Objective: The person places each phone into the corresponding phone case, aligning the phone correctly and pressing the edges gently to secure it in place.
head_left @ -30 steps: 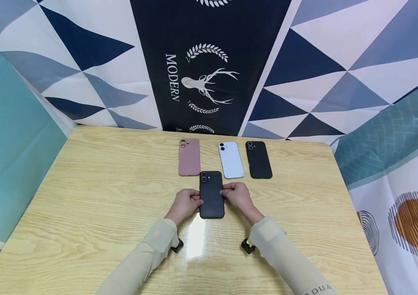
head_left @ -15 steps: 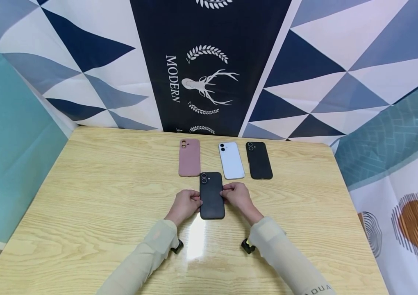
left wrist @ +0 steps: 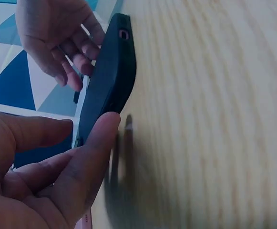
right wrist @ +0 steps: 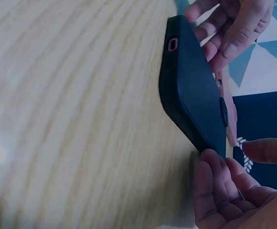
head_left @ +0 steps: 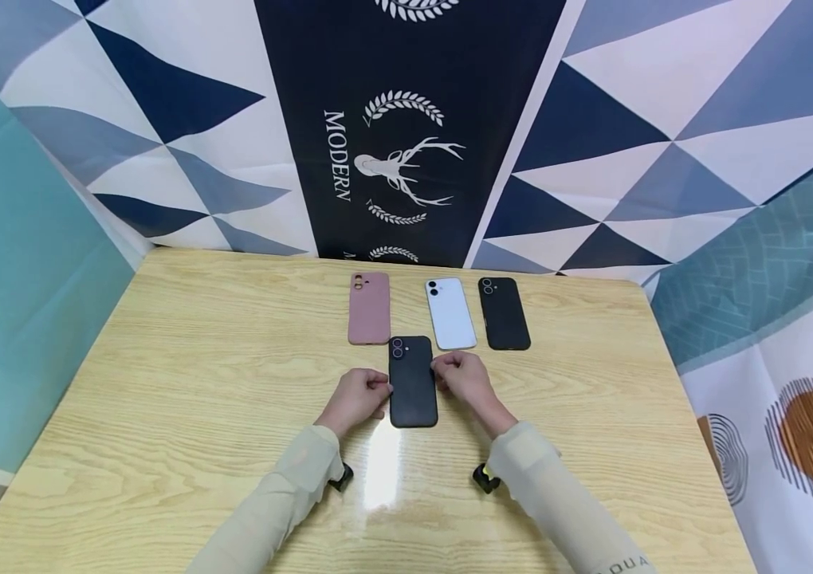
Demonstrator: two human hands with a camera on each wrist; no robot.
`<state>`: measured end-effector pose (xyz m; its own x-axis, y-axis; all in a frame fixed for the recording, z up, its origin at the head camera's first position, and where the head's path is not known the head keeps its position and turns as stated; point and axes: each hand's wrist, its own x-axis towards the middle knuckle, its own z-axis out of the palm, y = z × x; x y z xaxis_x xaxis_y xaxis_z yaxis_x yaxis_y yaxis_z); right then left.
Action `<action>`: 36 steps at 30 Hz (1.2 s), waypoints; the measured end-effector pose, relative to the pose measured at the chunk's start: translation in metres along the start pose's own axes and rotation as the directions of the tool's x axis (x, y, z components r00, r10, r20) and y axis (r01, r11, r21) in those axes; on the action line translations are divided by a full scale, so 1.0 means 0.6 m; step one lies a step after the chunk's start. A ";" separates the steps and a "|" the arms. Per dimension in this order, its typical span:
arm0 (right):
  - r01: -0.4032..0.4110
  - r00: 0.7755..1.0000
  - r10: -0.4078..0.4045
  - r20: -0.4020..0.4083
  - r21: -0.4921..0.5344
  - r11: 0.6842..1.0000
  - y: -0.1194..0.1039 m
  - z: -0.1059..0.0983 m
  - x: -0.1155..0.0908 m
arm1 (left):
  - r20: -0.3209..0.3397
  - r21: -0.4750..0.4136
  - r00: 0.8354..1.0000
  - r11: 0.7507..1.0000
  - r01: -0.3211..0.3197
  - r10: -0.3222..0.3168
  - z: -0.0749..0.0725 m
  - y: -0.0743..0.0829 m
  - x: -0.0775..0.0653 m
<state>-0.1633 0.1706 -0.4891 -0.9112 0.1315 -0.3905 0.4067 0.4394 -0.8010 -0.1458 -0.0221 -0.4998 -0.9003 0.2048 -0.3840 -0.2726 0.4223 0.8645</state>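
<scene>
A phone in a black case (head_left: 414,383) lies back up on the wooden table, its two ringed lenses at the upper left. At its left edge is my left hand (head_left: 355,397), fingertips right at the case's side and thumb lifted apart, as the left wrist view shows. My right hand (head_left: 465,378) is at the opposite edge. In the right wrist view its fingers (right wrist: 214,191) reach the case's lower rim while the thumb stands away. A pink-rimmed port shows in the end of the black case (right wrist: 195,90). Neither hand pinches the phone.
Behind the black-cased phone lie a pink phone case (head_left: 369,309), a white phone (head_left: 451,314) and another black phone or case (head_left: 504,314) in a row. The wooden table (head_left: 234,335) ends at a patterned cloth wall (head_left: 392,143).
Both hands have loosened from the black-cased phone: the thumbs have come off its back and the hands have drawn slightly outward. The phone stays in place on the table.
</scene>
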 end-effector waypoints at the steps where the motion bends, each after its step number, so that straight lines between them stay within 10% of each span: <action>1: 0.006 1.000 -0.006 -0.007 -0.011 1.000 -0.002 -0.002 0.000 | -0.009 0.005 1.000 1.000 -0.006 0.006 -0.003 0.002 -0.001; 36: 0.054 0.990 -0.068 -0.121 -0.115 0.992 -0.055 -0.098 0.033 | -0.264 0.374 0.961 0.927 0.018 0.088 -0.145 0.060 0.055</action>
<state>-0.1986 0.2108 -0.4439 -0.9380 0.2082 -0.2770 0.3465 0.5455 -0.7632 -0.2145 -0.0768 -0.4531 -0.9783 0.0011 -0.2072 -0.1418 0.7256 0.6734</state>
